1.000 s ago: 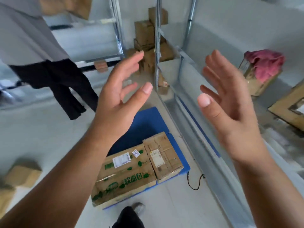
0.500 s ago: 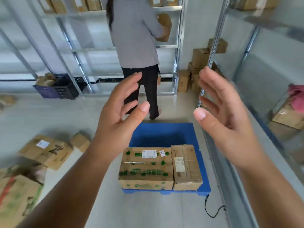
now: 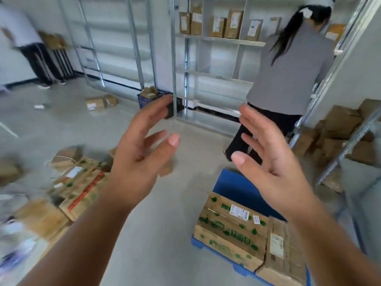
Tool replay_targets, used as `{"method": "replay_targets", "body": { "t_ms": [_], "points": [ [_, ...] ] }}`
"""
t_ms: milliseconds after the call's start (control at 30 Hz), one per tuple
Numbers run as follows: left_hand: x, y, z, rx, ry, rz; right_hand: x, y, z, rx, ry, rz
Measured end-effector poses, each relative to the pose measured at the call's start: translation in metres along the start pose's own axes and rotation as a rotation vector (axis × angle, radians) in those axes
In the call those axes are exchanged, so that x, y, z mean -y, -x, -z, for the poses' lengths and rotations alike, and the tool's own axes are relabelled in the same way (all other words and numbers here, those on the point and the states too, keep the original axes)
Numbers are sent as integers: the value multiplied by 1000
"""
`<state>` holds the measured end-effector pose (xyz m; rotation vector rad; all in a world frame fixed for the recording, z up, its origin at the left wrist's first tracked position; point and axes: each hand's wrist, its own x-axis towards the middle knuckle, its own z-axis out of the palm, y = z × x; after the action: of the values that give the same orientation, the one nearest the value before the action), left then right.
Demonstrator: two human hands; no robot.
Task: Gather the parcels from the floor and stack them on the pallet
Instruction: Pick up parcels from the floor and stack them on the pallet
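Both my hands are raised in front of me, palms facing each other, fingers spread and holding nothing: my left hand (image 3: 140, 159) at centre, my right hand (image 3: 270, 162) right of it. Low on the right lies the blue pallet (image 3: 233, 186). On it sit a green-printed cardboard parcel (image 3: 231, 230) and a plain brown parcel (image 3: 282, 250) side by side. At the left, a heap of parcels (image 3: 76, 186) lies on the floor, blurred. Two small parcels (image 3: 99, 102) lie farther back on the floor.
A person in a grey top (image 3: 288, 79) stands at the metal shelving (image 3: 206, 58) just beyond the pallet. Another person (image 3: 31, 48) stands far left. A blue crate (image 3: 150, 98) sits by the shelf foot. Cardboard boxes (image 3: 338, 137) pile up at the right.
My view has swung left: the pallet has slid from centre to lower right, and the floor heap at the left has come into sight. My hands stay raised and apart, holding nothing.
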<state>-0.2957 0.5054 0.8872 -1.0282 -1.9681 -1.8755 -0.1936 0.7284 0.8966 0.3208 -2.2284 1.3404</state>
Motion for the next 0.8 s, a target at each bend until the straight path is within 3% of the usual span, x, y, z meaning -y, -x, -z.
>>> {"method": "replay_targets", "body": {
  "t_ms": [167,367,800],
  "points": [
    [2,27,82,-150,-59,20,14,-36,-79,139,-79,79],
    [-8,57,132,-294,-139,73,23,-60,-137,291,-199,158],
    [-24,74,111,-572,-385,175,-37,-111,-150,541,-452,255]
  ]
}}
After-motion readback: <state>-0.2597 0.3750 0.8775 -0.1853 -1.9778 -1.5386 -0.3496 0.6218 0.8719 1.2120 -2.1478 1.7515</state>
